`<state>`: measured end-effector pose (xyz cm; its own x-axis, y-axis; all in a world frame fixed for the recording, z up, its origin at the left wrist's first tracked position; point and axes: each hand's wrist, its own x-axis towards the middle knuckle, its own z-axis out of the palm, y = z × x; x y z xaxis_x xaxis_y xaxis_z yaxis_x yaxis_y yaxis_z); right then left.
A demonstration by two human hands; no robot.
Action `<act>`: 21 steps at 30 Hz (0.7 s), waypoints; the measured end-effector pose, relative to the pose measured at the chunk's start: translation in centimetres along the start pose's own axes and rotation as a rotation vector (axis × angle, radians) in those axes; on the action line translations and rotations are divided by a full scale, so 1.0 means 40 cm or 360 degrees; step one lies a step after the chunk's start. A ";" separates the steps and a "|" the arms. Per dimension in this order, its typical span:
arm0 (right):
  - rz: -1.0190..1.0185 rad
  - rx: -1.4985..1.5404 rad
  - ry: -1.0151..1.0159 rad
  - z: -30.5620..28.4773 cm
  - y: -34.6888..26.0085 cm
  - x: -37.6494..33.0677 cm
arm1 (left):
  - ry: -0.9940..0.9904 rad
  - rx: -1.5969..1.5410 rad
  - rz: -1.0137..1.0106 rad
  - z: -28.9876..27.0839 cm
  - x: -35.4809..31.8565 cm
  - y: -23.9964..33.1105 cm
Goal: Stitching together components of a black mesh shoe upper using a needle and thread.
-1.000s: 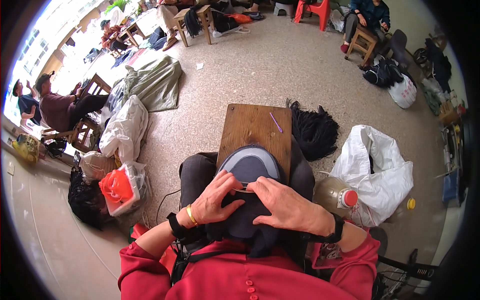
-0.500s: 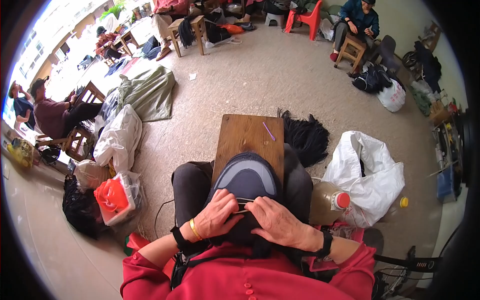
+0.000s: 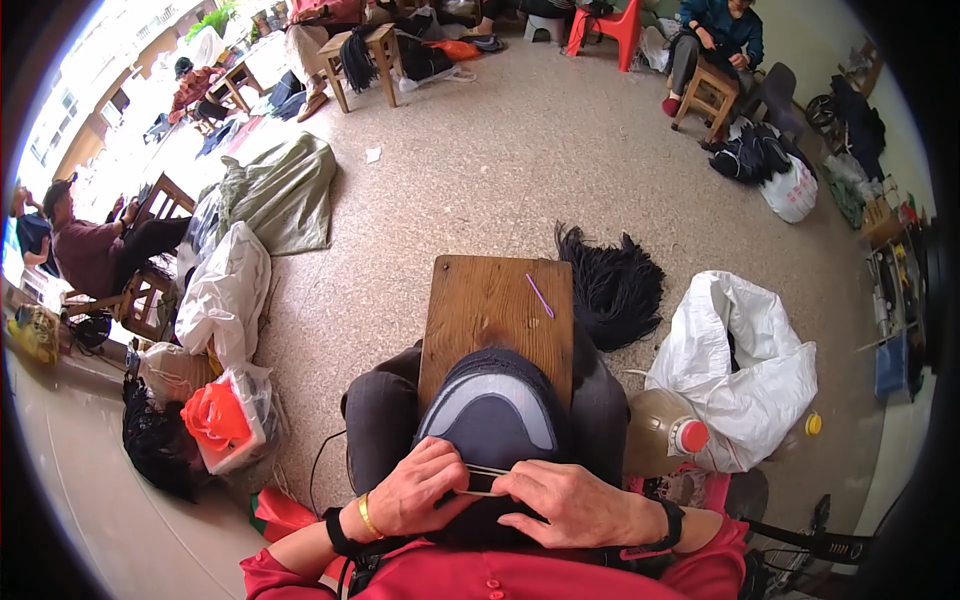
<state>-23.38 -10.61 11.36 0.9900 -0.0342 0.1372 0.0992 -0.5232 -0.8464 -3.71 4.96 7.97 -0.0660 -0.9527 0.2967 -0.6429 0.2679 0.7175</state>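
A dark rounded piece with a light grey curved band (image 3: 490, 405) lies over my lap against the near end of a wooden stool (image 3: 490, 300). At its near edge my left hand (image 3: 415, 487) and my right hand (image 3: 575, 502) face each other, both with fingers closed. Between their fingertips runs a thin pale elastic-looking loop (image 3: 487, 470), its two strands held taut over black material. Which fingers pinch each end is partly hidden. On the stool top lies a purple plastic needle-like stick (image 3: 540, 296).
Beyond the stool's right side is a heap of black strands (image 3: 612, 288). A red-capped jug (image 3: 660, 430) and a white sack (image 3: 745, 365) stand at my right. Bags, including a red one (image 3: 215, 415), lie at left. Several people sit farther off, one in dark blue (image 3: 720, 40).
The loop is stretched wider as my hands have moved apart. Hands, rounded piece and stool appear lower in the picture.
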 end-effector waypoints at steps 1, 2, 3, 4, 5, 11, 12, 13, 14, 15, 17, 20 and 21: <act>0.0005 0.0007 -0.0001 -0.009 0.001 0.012 | -0.0037 -0.0023 -0.0006 -0.007 0.007 -0.002; -0.0021 -0.0018 0.0020 -0.017 0.005 0.023 | -0.0040 -0.0027 -0.0012 -0.013 0.013 -0.003; -0.0049 -0.0043 0.0041 -0.023 0.012 0.034 | -0.0032 -0.0069 -0.0023 -0.018 0.019 -0.004; -0.0044 -0.0038 0.0040 -0.025 0.020 0.045 | -0.0024 -0.0112 -0.0031 -0.022 0.024 -0.006; -0.0054 -0.0076 0.0078 -0.027 0.027 0.054 | -0.0026 -0.0116 -0.0035 -0.025 0.027 -0.009; -0.0111 -0.0019 0.0249 -0.078 0.057 0.133 | 0.0108 -0.0208 -0.0135 -0.096 0.076 -0.035; -0.0095 -0.0031 0.0287 -0.091 0.073 0.148 | 0.0141 -0.0144 -0.0119 -0.112 0.097 -0.053; -0.0105 -0.0043 0.0327 -0.105 0.095 0.169 | 0.0176 -0.0076 -0.0113 -0.124 0.117 -0.074; -0.0043 -0.0061 0.0355 -0.120 0.115 0.187 | 0.0209 -0.0028 -0.0210 -0.131 0.134 -0.094; 0.0018 -0.0080 0.0383 -0.132 0.139 0.203 | 0.0241 0.0019 -0.0305 -0.135 0.148 -0.118; 0.0133 0.0055 0.0503 -0.143 0.206 0.230 | 0.0272 0.0048 -0.0338 -0.133 0.169 -0.174; 0.0307 -0.0158 0.0553 -0.160 0.308 0.240 | 0.0206 0.0339 -0.0447 -0.113 0.200 -0.232; 0.0316 -0.0236 0.0576 -0.155 0.346 0.238 | 0.0200 0.0330 -0.0441 -0.097 0.200 -0.251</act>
<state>-13.19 -23.43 4.15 0.8867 -0.4289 0.1728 -0.1314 -0.5919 -0.7952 5.17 -4.78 5.57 0.2184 -0.9565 0.1936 -0.7653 -0.0447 0.6422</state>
